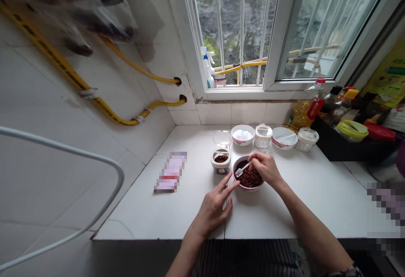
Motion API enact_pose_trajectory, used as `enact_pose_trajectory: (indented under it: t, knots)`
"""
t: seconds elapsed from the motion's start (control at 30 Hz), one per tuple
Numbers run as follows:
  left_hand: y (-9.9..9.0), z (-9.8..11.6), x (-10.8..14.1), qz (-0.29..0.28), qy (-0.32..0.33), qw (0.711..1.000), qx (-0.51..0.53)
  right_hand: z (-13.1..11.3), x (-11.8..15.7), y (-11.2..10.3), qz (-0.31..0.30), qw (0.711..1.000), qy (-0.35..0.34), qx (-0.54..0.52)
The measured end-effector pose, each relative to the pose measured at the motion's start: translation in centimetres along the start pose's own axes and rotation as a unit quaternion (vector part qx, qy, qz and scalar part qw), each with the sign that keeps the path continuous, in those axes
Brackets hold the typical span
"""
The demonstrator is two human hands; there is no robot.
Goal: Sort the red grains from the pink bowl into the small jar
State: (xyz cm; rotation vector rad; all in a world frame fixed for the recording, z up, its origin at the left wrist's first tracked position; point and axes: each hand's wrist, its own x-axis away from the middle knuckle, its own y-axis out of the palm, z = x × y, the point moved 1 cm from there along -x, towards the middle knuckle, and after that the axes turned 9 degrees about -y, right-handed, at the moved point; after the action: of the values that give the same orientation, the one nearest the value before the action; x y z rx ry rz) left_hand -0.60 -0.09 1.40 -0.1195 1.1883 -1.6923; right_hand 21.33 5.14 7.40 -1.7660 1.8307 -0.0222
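I observe the right hand (265,168) pinching a small white spoon (243,169) over a bowl (249,187) of dark red flakes (251,178). The left hand (213,209) holds no item; its fingers are spread, fingertips at the bowl's near-left rim. Just left of the bowl stands an open-lidded spice jar (220,165) with similar contents. The bowl sits on the white tiled counter (272,213), in front of a bowl of white granules (242,135).

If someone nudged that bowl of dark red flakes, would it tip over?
The bowl would probably slide rather than tip, being low and wide. The loose flakes may spill at a hard shove, since no lid covers them.
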Motion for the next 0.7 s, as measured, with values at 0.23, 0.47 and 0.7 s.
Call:
enact_pose_trajectory:
  t: [0.23,0.47,0.7]
  knots:
    - [-0.11,0.12,-0.01,-0.003,-0.003,1.000,0.006,0.03,-0.18,-0.55,0.029,0.998,0.024,-0.050]
    - [-0.08,0.14,-0.03,0.001,0.000,1.000,0.009,-0.16,-0.08,-0.40,0.023,0.999,-0.024,-0.009]
    - [-0.28,0.35,-0.08,-0.005,-0.009,1.000,0.015,0.58,-0.56,-0.72,0.040,0.992,0.054,-0.110]
